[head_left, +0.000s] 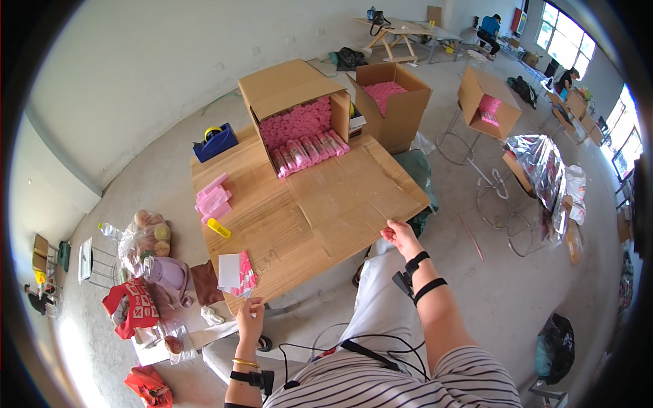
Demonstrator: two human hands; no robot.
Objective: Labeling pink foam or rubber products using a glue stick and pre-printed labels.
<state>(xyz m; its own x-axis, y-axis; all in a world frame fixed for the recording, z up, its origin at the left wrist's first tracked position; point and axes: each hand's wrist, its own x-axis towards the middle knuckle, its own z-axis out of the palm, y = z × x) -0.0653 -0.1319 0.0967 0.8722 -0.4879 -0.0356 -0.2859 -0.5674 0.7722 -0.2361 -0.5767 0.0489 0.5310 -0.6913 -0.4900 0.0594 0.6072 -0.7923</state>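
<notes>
Reaching to the near edge of the table (pixel 269 234)

In the head view, has the right hand (pixel 401 238) with curled fingers at the near edge of the flap (pixel 354 197), level with the table's edge; cannot tell pinching from merely touching. Brings thumb and fingers of the left hand (pixel 250 317) close together beside the cards (pixel 230 272), at the table's near left corner; cannot tell if gripping anything. Shows the open box (pixel 292 81) on the table's far side, pink rolls (pixel 306 153) inside, flap spread across the tabletop. Shows pink bags (pixel 213 202) and a yellow tool (pixel 219 228) along the table's left side, a second box (pixel 411 119) beyond its far right corner.
</notes>
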